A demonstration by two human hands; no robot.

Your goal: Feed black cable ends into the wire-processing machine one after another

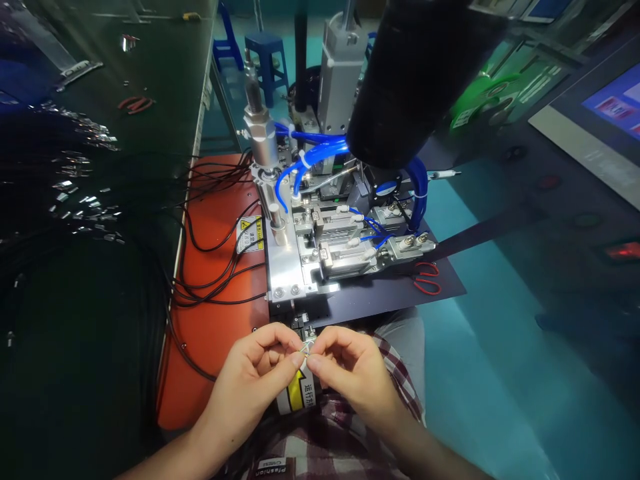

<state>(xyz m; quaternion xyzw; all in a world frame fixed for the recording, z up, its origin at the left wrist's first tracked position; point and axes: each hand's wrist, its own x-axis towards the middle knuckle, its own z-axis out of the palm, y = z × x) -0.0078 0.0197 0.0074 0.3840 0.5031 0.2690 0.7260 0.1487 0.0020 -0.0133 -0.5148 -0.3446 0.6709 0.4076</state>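
Observation:
My left hand [267, 367] and my right hand [347, 367] meet at the front of a metal machine [345, 227]. Thumb and forefinger of each are pinched on short thin pale wires [307, 349], whose ends are largely hidden by the fingertips. Just beyond the fingertips sits a small dark metal fixture [301, 320] at the machine's front. Beneath the hands, a white and yellow label [297, 393] with an arrow shows.
Black cables [220, 283] run over the orange base plate [210, 340] to a dark table with many wire ends at left. Red-handled scissors [427, 279] lie right of the machine, and pliers [136, 105] lie at far left. A black cylinder [405, 87] hangs over the machine. A screen [617, 100] stands right.

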